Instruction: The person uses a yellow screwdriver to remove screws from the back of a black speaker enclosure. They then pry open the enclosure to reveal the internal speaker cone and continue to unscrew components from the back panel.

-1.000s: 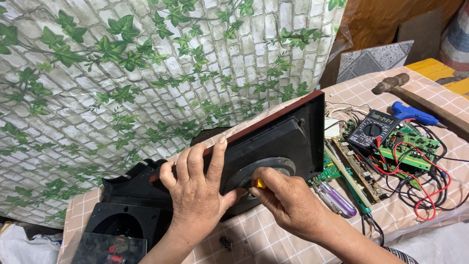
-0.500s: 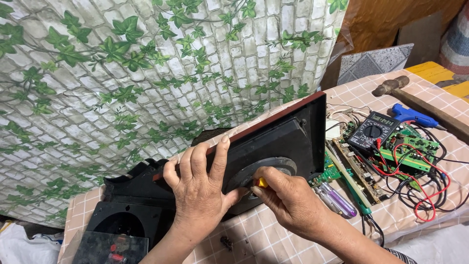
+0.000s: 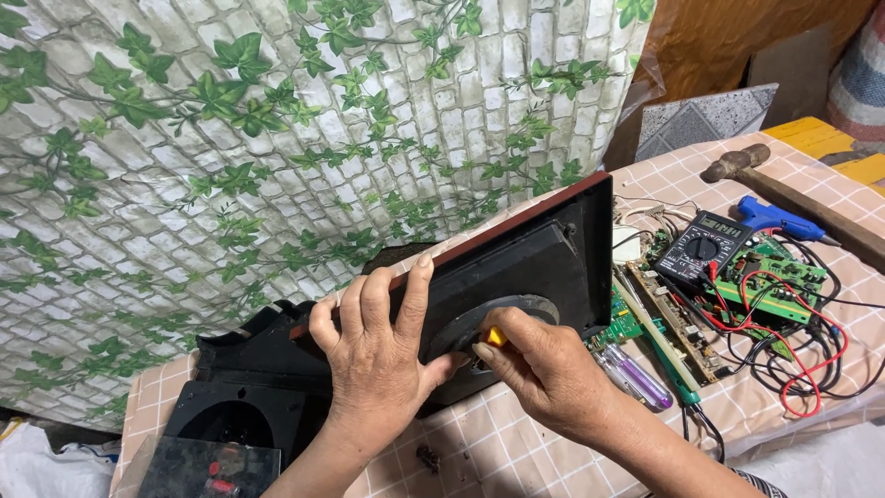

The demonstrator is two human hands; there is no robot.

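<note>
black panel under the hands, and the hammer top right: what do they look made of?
Black panel: looks like matte black moulded plastic, going by its stepped recess and round rim; the reddish-brown edge strip could be wood or laminate, unclear. The left hand steadies it.
Hammer: dull brown-grey head, probably rusty steel; the handle looks like plain unfinished wood.

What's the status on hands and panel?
Left hand braces black speaker panel upright. Right hand grips yellow-handled tool at its round opening. Nothing blocking.

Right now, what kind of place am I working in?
Probably a home electronics repair bench: a multimeter, bare circuit boards with loose wires, and a hammer lie on the checked tablecloth.
</note>
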